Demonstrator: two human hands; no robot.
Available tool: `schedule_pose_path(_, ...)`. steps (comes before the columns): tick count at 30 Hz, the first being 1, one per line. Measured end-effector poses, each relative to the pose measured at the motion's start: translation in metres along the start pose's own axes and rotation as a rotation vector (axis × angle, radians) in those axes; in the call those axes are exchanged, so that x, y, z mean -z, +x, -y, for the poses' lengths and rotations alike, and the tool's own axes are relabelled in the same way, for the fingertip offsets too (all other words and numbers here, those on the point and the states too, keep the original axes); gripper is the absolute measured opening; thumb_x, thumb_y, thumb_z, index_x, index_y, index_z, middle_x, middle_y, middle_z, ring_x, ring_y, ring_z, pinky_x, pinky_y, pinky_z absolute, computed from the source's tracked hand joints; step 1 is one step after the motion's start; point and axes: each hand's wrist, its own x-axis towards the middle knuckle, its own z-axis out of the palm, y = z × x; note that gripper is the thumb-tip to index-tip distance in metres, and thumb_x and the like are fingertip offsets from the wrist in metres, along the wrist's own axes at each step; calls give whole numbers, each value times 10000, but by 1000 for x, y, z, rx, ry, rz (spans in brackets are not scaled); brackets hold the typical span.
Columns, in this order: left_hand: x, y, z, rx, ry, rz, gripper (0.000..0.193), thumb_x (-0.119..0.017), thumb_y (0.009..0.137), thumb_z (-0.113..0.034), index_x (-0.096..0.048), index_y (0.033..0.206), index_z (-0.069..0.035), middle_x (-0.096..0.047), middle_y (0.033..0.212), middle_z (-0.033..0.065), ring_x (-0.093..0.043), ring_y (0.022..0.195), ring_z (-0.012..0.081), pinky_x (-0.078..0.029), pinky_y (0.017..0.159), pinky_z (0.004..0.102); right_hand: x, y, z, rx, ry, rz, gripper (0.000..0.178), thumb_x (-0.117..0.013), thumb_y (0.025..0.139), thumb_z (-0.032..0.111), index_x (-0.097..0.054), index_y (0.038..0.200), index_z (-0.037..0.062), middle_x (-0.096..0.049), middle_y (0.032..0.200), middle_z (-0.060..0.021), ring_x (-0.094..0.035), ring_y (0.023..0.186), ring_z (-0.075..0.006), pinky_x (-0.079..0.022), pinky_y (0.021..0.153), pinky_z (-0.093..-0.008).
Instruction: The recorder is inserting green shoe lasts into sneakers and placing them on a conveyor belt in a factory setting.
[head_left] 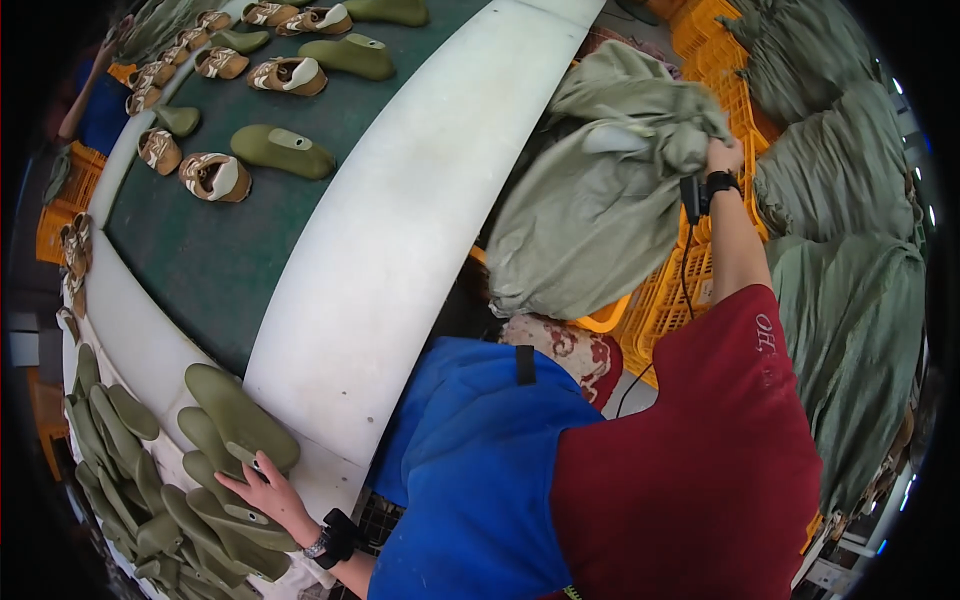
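My left hand (268, 497) rests at the edge of a pile of olive-green shoe lasts (150, 490), its fingers spread and touching the lasts under them. One large shoe last (235, 415) lies just beyond its fingertips, on the edge of the white border. Out to the right, my right hand (725, 157) is closed on a bunched grey-green cloth (610, 200). That cloth drapes over yellow plastic crates. Its folds partly hide the fingers, and I cannot see what lies under it.
A green conveyor belt (200, 270) with a white border (360, 220) carries brown-and-white shoes (215, 177) and shoe lasts (283, 151). Yellow crates (675, 300) and cloth-covered stacks (850, 330) stand at right. A patterned cushion (560, 350) sits beside me. Another person's arm (85, 90) shows far left.
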Motion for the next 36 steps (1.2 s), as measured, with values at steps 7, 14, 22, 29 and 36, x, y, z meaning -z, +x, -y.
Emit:
schedule_pose_path(7,5,-4,-3,54,-18,43,485,-483,934,-310,-536,1146,123,-155,1456,286,-340,1266,422,-336,1000,421,4,-178,-9,600,-337,1117,396,-680,666,128,-576,1042,60,-582,1026,-200,-542,1000,-339,-435,900,-380)
schedule_pose_path(14,7,-1,-5,101,-14,81,484,-470,939,-317,-540,1147,114,-138,1460,283,-354,1249,424,-342,992,423,37,-295,-23,708,-460,1719,836,-766,648,359,-320,1324,150,-412,1261,-253,-443,1145,-408,-397,951,-426)
schedule_pose_path(22,3,-5,4,67,-16,43,479,-483,934,-320,-557,1124,113,-158,1452,295,-357,1247,430,-339,992,428,19,-178,4,587,-365,1514,466,-667,721,182,-568,1163,72,-605,1127,-149,-563,1045,-286,-435,918,-361)
schedule_pose_path(29,2,-2,-5,47,-29,31,501,-483,933,-324,-552,1096,144,-165,1452,291,-362,1241,436,-343,992,427,16,19,60,205,127,269,290,-598,779,56,-603,1067,18,-650,1040,-146,-621,963,-276,-472,830,-365)
schedule_pose_path(36,8,1,-12,92,-38,36,456,-497,925,-280,-565,1065,149,-167,1453,290,-360,1252,418,-348,993,410,-64,-182,-54,389,-482,1002,325,-560,804,180,-556,1063,-16,-588,1058,-240,-561,991,-389,-448,845,-442)
